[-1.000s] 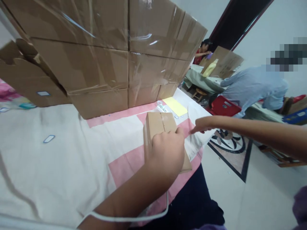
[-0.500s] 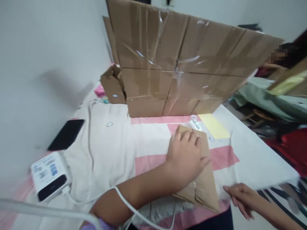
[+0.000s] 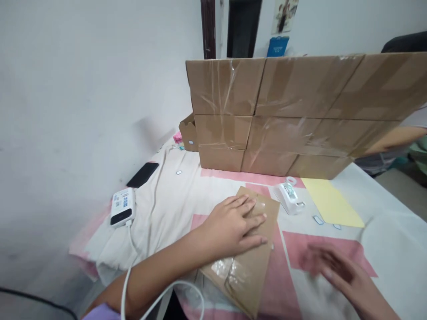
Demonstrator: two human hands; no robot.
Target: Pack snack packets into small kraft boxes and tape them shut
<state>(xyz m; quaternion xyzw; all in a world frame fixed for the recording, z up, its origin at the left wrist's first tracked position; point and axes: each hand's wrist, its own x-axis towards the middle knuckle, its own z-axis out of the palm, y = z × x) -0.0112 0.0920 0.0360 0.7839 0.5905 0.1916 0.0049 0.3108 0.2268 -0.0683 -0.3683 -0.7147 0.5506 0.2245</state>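
Under left hand [image 3: 233, 224], cardboard box [image 3: 253, 266], taped

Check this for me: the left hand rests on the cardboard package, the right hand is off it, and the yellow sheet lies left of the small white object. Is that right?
Not quite: the yellow sheet lies to the right of the small white object, as the head view shows. The left hand does rest on the cardboard package, and the right hand is off it.

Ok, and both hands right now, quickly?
Left hand: open, fingers spread on top of the taped cardboard package.
Right hand: loosely open, fingers curved and blurred, nothing visible in it.
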